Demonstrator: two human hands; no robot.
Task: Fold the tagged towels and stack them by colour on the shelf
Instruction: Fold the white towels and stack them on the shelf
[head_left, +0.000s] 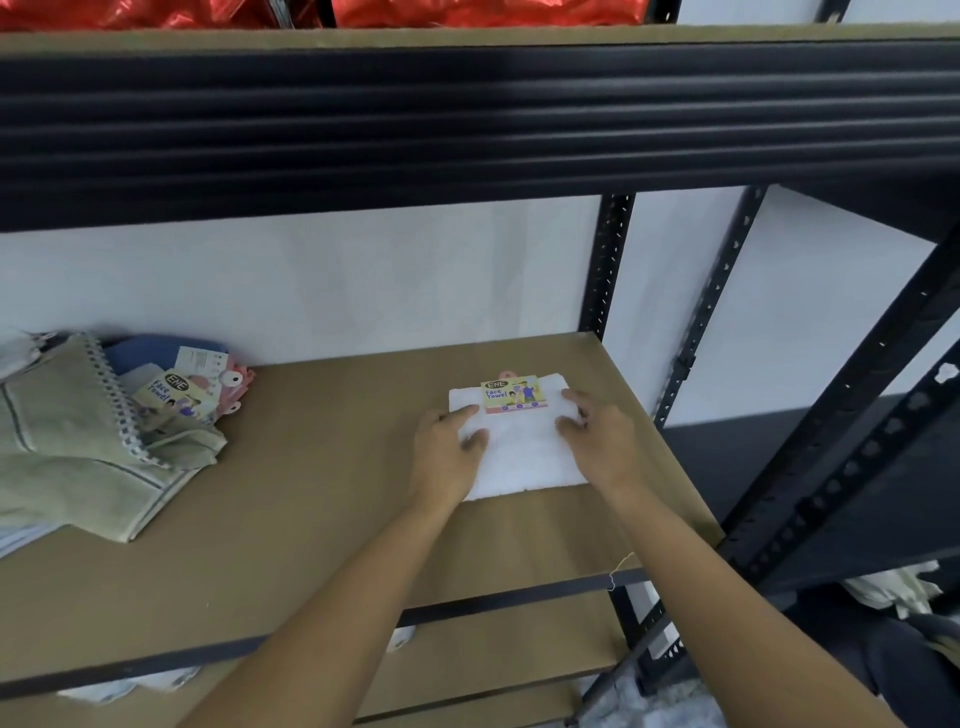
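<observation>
A folded white towel (522, 452) lies flat on the brown shelf board (322, 467), right of centre, with a colourful "Face Towel" card tag (514, 395) at its far edge. My left hand (449, 457) rests on the towel's left edge, fingers bent down onto the cloth. My right hand (597, 441) rests on its right edge the same way. At the far left lies a loose heap of towels: a green one (78, 457) on top, a blue one (156, 351) and pink ones (236, 387) behind, with card tags (174, 397) showing.
A black steel beam (467, 124) of the upper shelf hangs overhead, with red foil bags (467, 10) on top. Black perforated uprights (605, 265) stand at the right. A lower shelf (467, 654) holds pale cloth (130, 686). More cloth (893, 587) lies at lower right.
</observation>
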